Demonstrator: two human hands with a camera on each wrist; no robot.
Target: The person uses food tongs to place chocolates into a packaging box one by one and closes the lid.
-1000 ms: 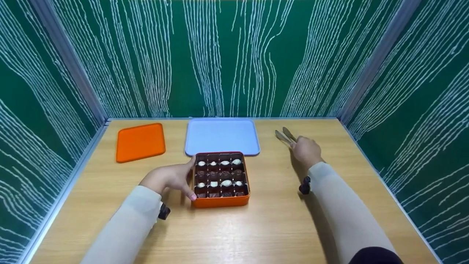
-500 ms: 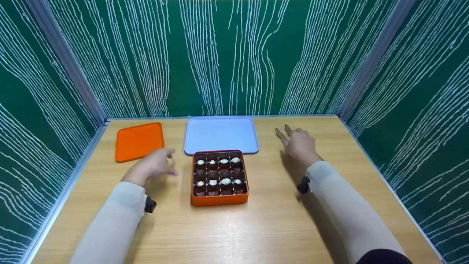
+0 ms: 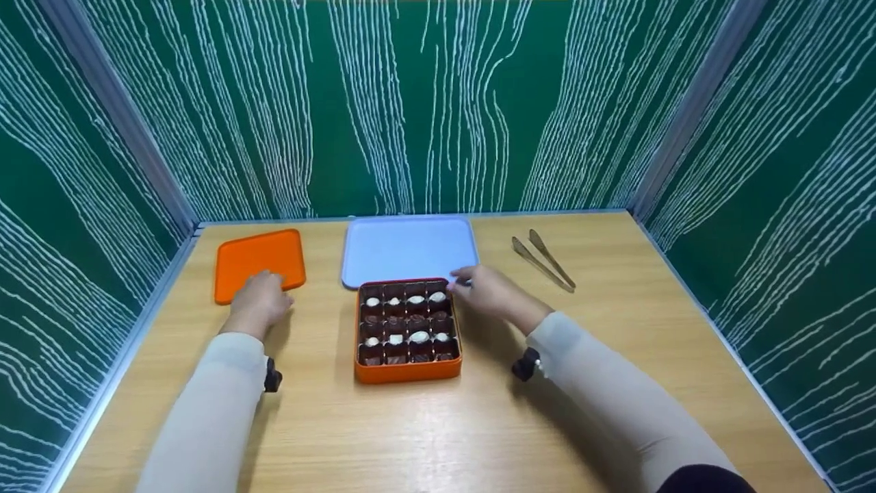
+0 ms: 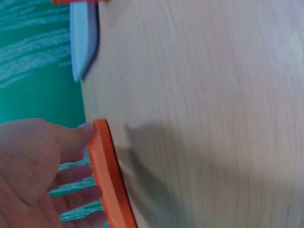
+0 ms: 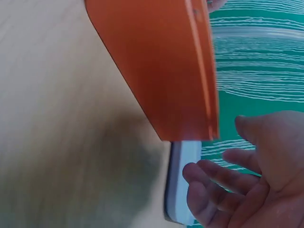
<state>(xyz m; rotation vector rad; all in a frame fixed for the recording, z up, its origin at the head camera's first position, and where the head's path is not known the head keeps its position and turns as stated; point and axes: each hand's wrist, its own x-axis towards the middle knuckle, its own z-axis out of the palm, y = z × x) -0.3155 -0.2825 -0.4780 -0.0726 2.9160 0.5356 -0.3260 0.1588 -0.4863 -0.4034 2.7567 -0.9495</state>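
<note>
My left hand (image 3: 262,301) is at the near edge of a shallow orange tray (image 3: 263,253) on the far left. In the left wrist view its thumb meets the rim, and the fingers lie loosely extended over the tray. An orange box of chocolates (image 3: 408,373) stands mid-table, with dark and white pieces in a brown divided insert. Beside the box's far right corner is my right hand (image 3: 493,294). The right wrist view has its fingers loosely bent, apart from the box, with nothing in them. Gold tongs (image 3: 544,260) lie spread at the far right.
A light blue tray (image 3: 410,250) lies at the back, just behind the chocolate box. Green panels with white streaks (image 3: 452,103) enclose the wooden table (image 3: 410,438) at the back and both sides.
My left hand has left the chocolate box and moved left to the orange tray. My right hand has let go of the tongs and moved left to the box's far right corner.
</note>
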